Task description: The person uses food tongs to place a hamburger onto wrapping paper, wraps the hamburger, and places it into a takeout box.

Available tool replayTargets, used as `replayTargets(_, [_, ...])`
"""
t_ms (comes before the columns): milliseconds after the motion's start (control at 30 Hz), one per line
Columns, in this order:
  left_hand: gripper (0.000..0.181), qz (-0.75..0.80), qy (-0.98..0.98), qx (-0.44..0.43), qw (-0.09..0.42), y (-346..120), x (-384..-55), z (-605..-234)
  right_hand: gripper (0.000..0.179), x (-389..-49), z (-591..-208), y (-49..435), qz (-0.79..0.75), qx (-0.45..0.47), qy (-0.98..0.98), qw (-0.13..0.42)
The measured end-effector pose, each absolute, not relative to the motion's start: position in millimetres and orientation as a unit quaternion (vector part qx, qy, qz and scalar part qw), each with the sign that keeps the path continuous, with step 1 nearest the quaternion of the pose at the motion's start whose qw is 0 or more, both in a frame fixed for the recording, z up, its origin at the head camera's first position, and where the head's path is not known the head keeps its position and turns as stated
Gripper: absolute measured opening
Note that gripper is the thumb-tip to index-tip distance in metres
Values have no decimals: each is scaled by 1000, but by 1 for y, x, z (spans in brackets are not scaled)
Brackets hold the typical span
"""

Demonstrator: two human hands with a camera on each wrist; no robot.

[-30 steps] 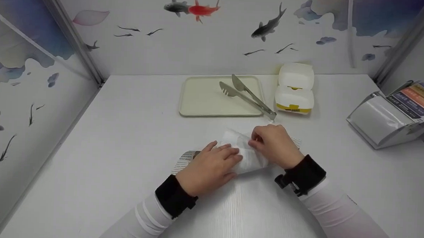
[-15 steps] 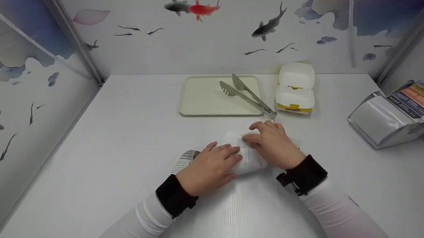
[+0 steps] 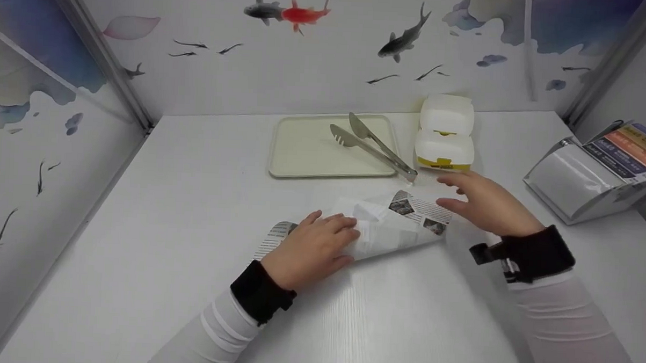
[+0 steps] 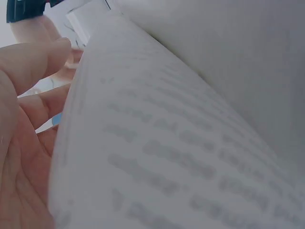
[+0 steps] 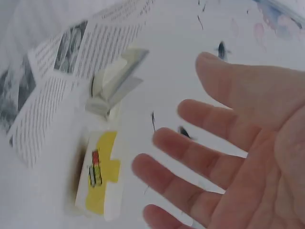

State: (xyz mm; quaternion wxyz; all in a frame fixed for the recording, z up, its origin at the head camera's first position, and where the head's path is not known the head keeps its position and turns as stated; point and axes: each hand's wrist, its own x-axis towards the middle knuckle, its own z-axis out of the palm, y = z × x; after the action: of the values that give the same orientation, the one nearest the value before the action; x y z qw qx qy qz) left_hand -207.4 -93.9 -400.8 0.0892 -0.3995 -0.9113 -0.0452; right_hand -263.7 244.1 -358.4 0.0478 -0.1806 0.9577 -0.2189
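A sheet of newspaper-print wrapping paper [image 3: 385, 235] lies folded over on the table, its white side mostly up and printed flaps showing at both ends. My left hand [image 3: 312, 251] rests on its left part with fingers extended; what lies under the paper there is hidden. In the left wrist view the printed paper [image 4: 157, 133] rises beside the palm. Just off the paper's right end, my right hand [image 3: 486, 203] hovers with fingers spread and holds nothing. The right wrist view shows the same right hand [image 5: 228, 143] with all fingers apart.
Behind the paper stands a cream tray [image 3: 302, 148] with metal tongs [image 3: 375, 151] laid across its right side. An opened white and yellow burger box [image 3: 445, 132] sits right of it. A holder with packets [image 3: 597, 164] is at the far right, near the side wall.
My right hand has let go of the paper and moved right, its fingers spreading. The paper's printed right end now shows. My left hand stays on the paper.
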Motion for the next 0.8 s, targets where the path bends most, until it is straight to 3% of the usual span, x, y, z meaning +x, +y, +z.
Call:
replayTargets(167, [34, -62, -915, -391, 72, -91, -213, -394, 56, -277, -367, 264, -212, -132, 963, 100])
replayTargets(400, [29, -60, -915, -394, 54, -84, -216, -384, 65, -284, -386, 256, -166, -145, 964, 146])
replayTargets(800, [31, -73, -917, -390, 36, -80, -215, -379, 63, -291, -402, 238, -132, -113, 976, 128])
